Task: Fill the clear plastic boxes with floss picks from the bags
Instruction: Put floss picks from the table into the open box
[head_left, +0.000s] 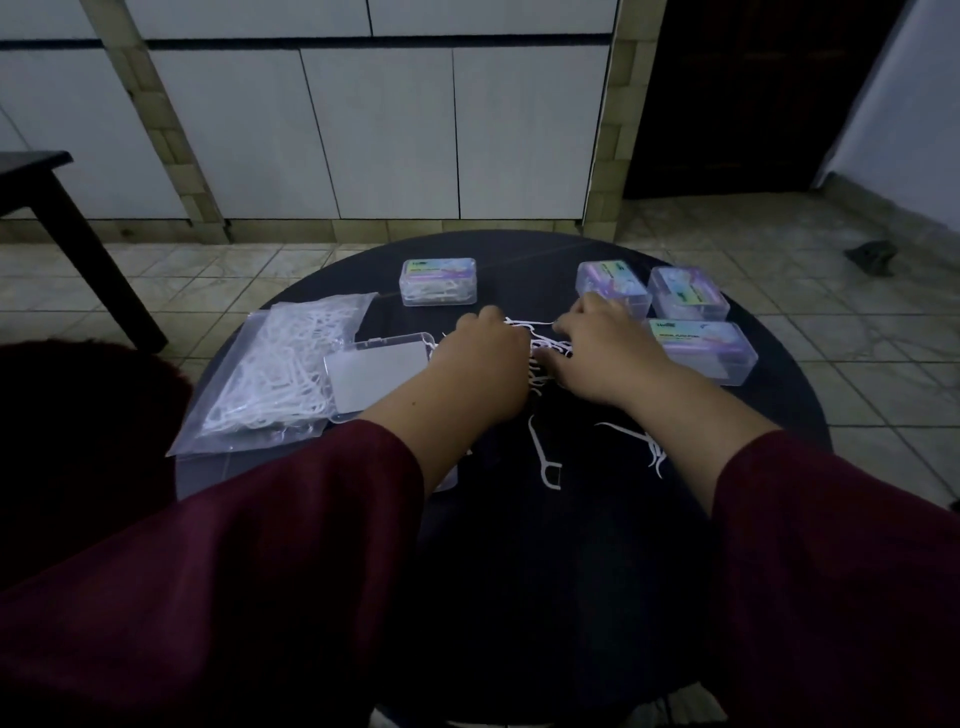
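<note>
On a round black table (779, 415), a pile of white floss picks (545, 345) lies between my two hands. My left hand (483, 358) and my right hand (602, 353) both curl their fingers into the pile and gather picks. An open clear box (376, 371) sits just left of my left hand, partly on a clear bag of floss picks (275, 374). Loose picks (545, 457) lie nearer me. Several closed, labelled boxes stand behind and right: one at the back (438, 280), two at the back right (613, 283), (688, 293), one right of my right hand (701, 351).
A dark table leg (93, 249) stands on the tiled floor at left. White cabinet doors (395, 130) line the wall behind. A small dark object (872, 257) lies on the floor at right. The room is dim.
</note>
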